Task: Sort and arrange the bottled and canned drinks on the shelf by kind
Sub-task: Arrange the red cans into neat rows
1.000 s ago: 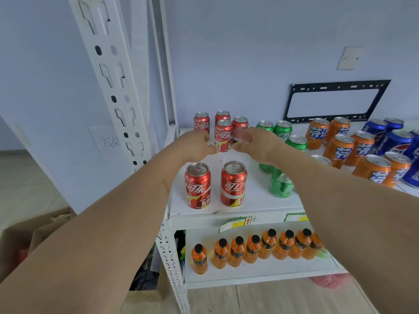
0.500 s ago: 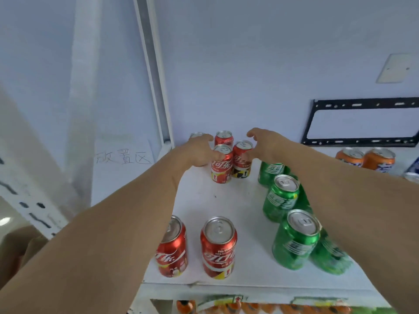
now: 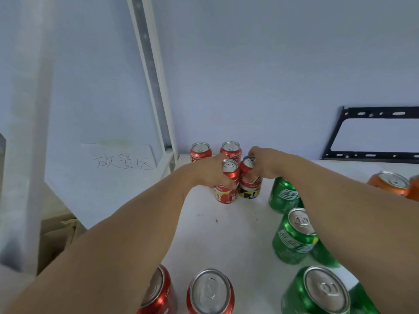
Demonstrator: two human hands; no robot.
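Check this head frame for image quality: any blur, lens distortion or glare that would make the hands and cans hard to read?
Head view: wide-angle bend bows the shelf post and stretches both forearms; light is soft and even, with mild sheen on the near can lids. The left hand and right hand on the two red cans are slightly soft, but the grips read. The handwritten sign stays legible.

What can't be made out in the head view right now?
- Labels of the two gripped red cans: left hand covers one, right hand the other.
- Green cans behind the right forearm: count unclear.
- Orange cans: cut off by the right edge.
- Nearest red cans: cut off by the bottom edge.
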